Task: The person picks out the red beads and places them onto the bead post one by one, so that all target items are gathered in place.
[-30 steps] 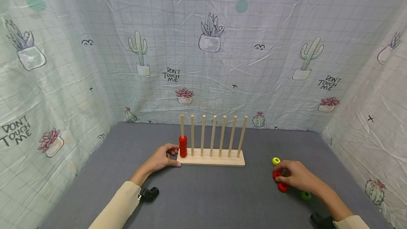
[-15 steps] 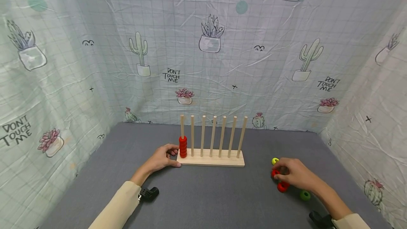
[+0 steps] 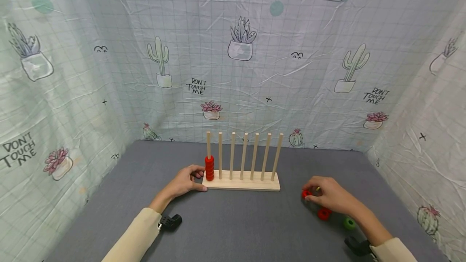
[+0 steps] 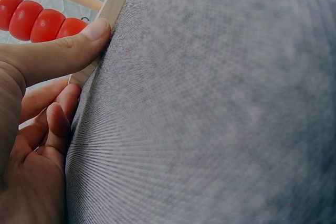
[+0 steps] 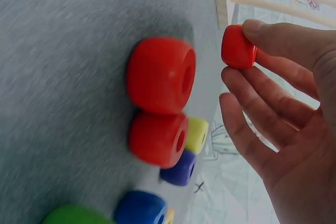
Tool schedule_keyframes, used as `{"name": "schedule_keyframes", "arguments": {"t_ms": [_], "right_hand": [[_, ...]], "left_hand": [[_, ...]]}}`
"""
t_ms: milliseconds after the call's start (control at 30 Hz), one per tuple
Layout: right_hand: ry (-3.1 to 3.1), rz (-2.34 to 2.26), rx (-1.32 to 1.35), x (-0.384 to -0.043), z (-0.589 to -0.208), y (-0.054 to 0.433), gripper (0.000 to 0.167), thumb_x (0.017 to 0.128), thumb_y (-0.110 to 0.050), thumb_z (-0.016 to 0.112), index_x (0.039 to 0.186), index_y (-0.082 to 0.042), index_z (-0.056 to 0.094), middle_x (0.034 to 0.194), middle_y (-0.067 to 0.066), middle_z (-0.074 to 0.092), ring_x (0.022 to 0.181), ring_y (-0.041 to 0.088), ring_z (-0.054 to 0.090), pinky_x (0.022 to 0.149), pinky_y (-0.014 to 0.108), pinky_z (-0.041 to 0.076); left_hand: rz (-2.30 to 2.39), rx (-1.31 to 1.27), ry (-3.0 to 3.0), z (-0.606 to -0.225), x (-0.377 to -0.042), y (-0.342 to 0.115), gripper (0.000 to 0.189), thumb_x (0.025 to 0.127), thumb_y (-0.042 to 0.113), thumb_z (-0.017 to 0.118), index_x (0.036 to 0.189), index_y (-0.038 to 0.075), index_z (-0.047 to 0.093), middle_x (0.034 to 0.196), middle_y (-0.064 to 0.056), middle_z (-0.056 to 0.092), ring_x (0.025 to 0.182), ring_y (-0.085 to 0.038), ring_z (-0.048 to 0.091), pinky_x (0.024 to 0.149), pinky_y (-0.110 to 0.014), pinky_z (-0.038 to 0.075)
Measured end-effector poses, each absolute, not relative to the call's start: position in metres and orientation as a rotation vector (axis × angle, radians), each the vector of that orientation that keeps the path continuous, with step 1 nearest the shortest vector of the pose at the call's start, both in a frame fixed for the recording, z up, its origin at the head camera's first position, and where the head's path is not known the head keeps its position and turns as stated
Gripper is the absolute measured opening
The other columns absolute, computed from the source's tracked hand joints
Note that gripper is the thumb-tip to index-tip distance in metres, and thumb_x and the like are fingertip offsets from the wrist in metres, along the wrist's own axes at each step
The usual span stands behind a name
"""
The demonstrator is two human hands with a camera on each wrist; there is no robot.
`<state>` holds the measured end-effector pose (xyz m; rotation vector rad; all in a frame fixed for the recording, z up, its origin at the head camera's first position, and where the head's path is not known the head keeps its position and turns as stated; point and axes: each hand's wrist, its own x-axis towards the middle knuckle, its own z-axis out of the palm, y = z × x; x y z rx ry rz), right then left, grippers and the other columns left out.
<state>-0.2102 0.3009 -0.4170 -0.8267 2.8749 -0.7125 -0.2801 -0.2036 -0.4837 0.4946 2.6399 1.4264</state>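
A wooden peg stand with a row of upright pegs is on the grey table. Red beads are stacked on its leftmost peg. My left hand holds the left end of the base; in the left wrist view the thumb lies along its front edge, and the other fingers curl behind. To the right of the stand, my right hand pinches a red bead between thumb and fingertips. Two more red beads lie on the table under that hand in the right wrist view.
Near the right hand lie a yellow bead, a purple bead, a blue bead and a green bead, some hidden by the hand in the head view. A cactus-print cloth closes off the back and sides.
My right hand has moved left and slightly away from me, taking the red bead from beside the other beads toward the stand. My left hand stays in place on the base.
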Motion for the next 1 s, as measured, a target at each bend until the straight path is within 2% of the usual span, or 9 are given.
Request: {"name": "schedule_keyframes", "arguments": {"t_ms": [100,333,500,700,900,1000], "right_hand": [[2.874,-0.706,-0.831,-0.213,-0.416,0.296,0.019,0.090,-0.023,0.081,0.107,-0.015,0.077,0.100,-0.007,0.069,0.087,0.009,0.065,0.072,0.029,0.057],[2.877,-0.716,-0.854,-0.218,-0.415,0.284,0.020,0.090,-0.019,0.080,0.108,-0.011,0.076,0.101,-0.004,0.070,0.084,0.003,0.065,0.071,0.026,0.056],[2.859,-0.732,-0.898,-0.220,-0.414,0.276,0.021,0.091,-0.016,0.079,0.110,-0.008,0.075,0.102,-0.001,0.070,0.083,0.004,0.067,0.070,0.024,0.055],[2.869,-0.740,-0.951,-0.221,-0.410,0.265,0.020,0.092,-0.017,0.078,0.110,-0.008,0.076,0.102,-0.002,0.071,0.084,0.004,0.067,0.072,0.028,0.057],[2.865,-0.727,-1.014,-0.223,-0.405,0.254,0.019,0.093,-0.015,0.077,0.109,-0.007,0.075,0.102,-0.001,0.072,0.086,0.009,0.069,0.074,0.034,0.059],[2.865,-0.719,-1.012,-0.224,-0.403,0.250,0.019,0.092,-0.015,0.077,0.110,-0.007,0.075,0.103,-0.001,0.071,0.087,0.010,0.069,0.074,0.032,0.059]], "left_hand": [[1.433,0.489,2.631,-0.484,-0.280,-0.204,0.072,0.071,0.018,0.095,0.133,-0.002,0.064,0.113,-0.012,0.066,0.099,-0.021,0.056,0.076,-0.022,0.043],[1.446,0.497,2.618,-0.484,-0.280,-0.203,0.072,0.072,0.017,0.094,0.134,-0.003,0.063,0.115,-0.013,0.065,0.100,-0.021,0.056,0.075,-0.023,0.043],[1.443,0.500,2.616,-0.485,-0.280,-0.203,0.073,0.072,0.017,0.094,0.135,-0.003,0.062,0.115,-0.013,0.065,0.099,-0.020,0.056,0.075,-0.023,0.043],[1.440,0.502,2.624,-0.485,-0.280,-0.204,0.073,0.072,0.017,0.094,0.134,-0.003,0.063,0.115,-0.012,0.066,0.100,-0.020,0.056,0.076,-0.023,0.044],[1.431,0.490,2.632,-0.484,-0.280,-0.203,0.073,0.072,0.018,0.094,0.134,-0.003,0.063,0.114,-0.012,0.065,0.100,-0.021,0.056,0.077,-0.023,0.044],[1.430,0.487,2.636,-0.483,-0.279,-0.203,0.072,0.072,0.018,0.094,0.134,-0.002,0.063,0.114,-0.012,0.065,0.099,-0.021,0.056,0.077,-0.022,0.043]]}}
